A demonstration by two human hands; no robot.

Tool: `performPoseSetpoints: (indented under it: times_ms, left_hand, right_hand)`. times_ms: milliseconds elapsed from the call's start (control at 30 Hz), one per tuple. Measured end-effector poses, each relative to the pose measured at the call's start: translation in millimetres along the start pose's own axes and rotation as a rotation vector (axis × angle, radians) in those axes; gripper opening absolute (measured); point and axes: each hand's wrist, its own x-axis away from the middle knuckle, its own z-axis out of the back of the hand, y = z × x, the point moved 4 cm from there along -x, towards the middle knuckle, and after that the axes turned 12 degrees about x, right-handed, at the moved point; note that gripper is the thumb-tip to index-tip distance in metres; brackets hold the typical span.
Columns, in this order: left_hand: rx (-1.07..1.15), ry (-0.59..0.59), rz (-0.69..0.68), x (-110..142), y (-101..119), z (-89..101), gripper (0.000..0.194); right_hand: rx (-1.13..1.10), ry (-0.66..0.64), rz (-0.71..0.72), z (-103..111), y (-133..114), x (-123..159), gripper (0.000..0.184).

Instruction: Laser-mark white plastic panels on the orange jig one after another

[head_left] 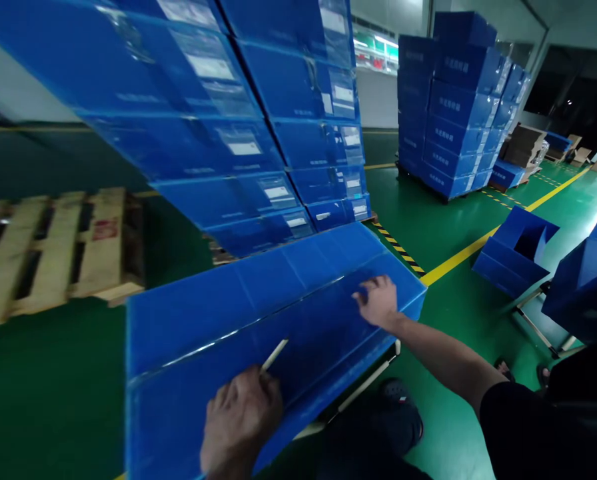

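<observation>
A long blue corrugated plastic box (193,320) lies in front of me with its top flaps meeting along a lengthwise seam. Over the near left part of its top, my left hand (243,413) is closed around a thin cream-coloured stick-like tool (274,355); only its straight end shows past the fingers, so its kind is unclear. Farther right, my right hand (378,300) rests on or just above the near flap, fingers bent and apart, holding nothing that I can see.
Tall stacks of labelled blue boxes (248,147) stand just beyond, with another stack (448,120) farther right. A wooden pallet (73,247) lies left. Right are an open blue box (516,253) and another person's feet (543,375). Under my box runs a pipe frame (368,387).
</observation>
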Motion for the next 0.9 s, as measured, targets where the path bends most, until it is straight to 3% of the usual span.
performPoseSetpoints:
  times_ms: [100, 233, 433, 633, 900]
  left_hand:
    - [-0.003, 0.003, 0.02, -1.0, 4.3, 3.1, 0.045]
    - [-0.042, 0.023, 0.068, -0.8, 13.7, 10.2, 0.049]
    - [-0.054, 0.065, 0.016, 2.5, 17.2, 12.1, 0.043]
    - [-0.073, 0.029, 0.018, 0.3, 16.3, 12.8, 0.058]
    - [-0.135, 0.082, -0.067, -2.8, 13.9, 10.7, 0.054]
  right_hand:
    - [0.114, 0.081, -0.193, 11.4, 59.7, -10.6, 0.061]
    - [0.19, 0.107, -0.273, 8.2, 91.5, -24.9, 0.066]
    - [0.244, 0.139, -0.337, -0.4, 105.7, -28.1, 0.055]
    - [0.264, 0.198, -0.331, 1.0, 104.8, -20.0, 0.045]
    - [0.184, 0.224, -0.439, 5.5, 115.1, -49.1, 0.045]
